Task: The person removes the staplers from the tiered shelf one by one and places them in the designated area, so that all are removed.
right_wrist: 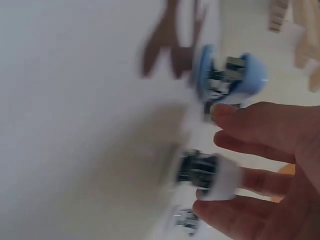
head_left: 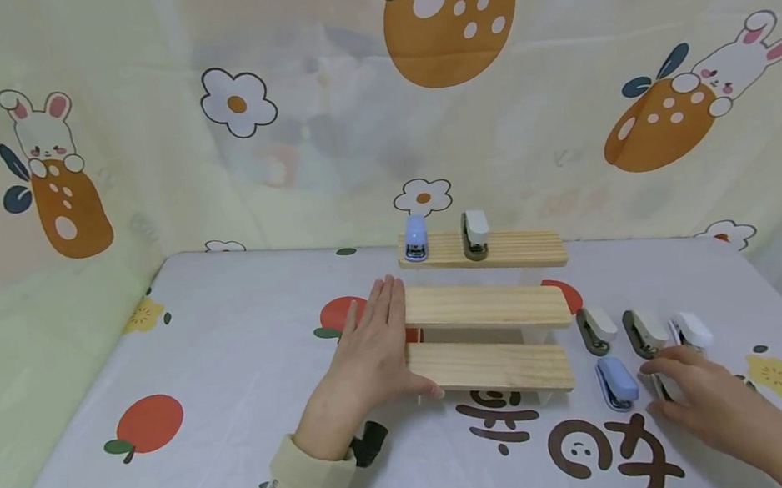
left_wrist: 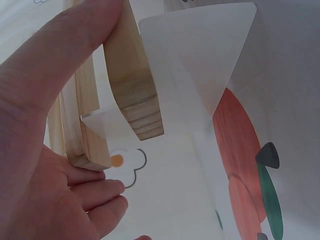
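Observation:
My left hand [head_left: 376, 356] lies with long, straight fingers along the left ends of a stepped wooden rack. Its thumb touches the lowest plank [head_left: 493, 365], and the fingertips reach the middle plank [head_left: 484, 306]. In the left wrist view, a translucent support [left_wrist: 195, 55] stands beside the plank ends. My right hand [head_left: 702, 396] is spread over a white-and-grey stapler [head_left: 665, 388], which its fingers partly hide. In the blurred right wrist view, that stapler [right_wrist: 220, 177] sits among the parted fingers. A blue stapler [head_left: 617, 383] stands just left of this hand.
More staplers stand right of the rack: two white-and-grey staplers [head_left: 596, 330] and a white stapler [head_left: 690, 330]. On the back plank [head_left: 524, 248] are a blue stapler [head_left: 415, 238] and a white-and-grey stapler [head_left: 475, 234]. A printed cloth [head_left: 233, 402] covers the table; a patterned curtain [head_left: 318, 162] hangs behind.

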Tool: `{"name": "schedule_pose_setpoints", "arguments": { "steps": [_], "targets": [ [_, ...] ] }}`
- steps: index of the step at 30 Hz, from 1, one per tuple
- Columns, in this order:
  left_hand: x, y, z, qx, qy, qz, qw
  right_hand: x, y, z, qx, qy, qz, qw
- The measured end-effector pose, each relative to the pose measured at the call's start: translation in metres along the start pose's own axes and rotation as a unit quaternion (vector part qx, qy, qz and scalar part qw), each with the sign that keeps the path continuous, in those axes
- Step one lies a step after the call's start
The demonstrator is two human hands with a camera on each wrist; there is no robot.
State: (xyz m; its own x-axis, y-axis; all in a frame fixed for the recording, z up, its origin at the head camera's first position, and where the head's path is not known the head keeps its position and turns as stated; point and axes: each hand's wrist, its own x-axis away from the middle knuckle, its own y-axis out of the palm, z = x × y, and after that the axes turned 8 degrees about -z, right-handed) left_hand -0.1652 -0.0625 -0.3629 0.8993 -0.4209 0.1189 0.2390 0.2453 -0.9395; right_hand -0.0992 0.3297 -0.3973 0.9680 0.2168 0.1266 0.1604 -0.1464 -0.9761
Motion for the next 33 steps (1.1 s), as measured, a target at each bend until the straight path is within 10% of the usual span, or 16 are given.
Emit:
{"name": "schedule_pose_setpoints", "arguments": {
  "steps": [6, 16, 33],
  "targets": [
    [0.0, 0.0, 0.0, 0.001, -0.002, 0.0, 1.0, 0.0, -0.028, -0.017, 0.012, -0.001, 0.011, 0.9999],
    [-0.001, 0.001, 0.001, 0.008, -0.007, -0.005, 0.9999, -0.008, -0.058, -0.042, 0.017, -0.084, 0.141, 0.9863],
    [-0.001, 0.0, 0.002, 0.003, -0.006, -0.006, 1.0, -0.033, -0.09, -0.087, -0.002, -0.132, 0.192, 0.9725]
  ]
}}
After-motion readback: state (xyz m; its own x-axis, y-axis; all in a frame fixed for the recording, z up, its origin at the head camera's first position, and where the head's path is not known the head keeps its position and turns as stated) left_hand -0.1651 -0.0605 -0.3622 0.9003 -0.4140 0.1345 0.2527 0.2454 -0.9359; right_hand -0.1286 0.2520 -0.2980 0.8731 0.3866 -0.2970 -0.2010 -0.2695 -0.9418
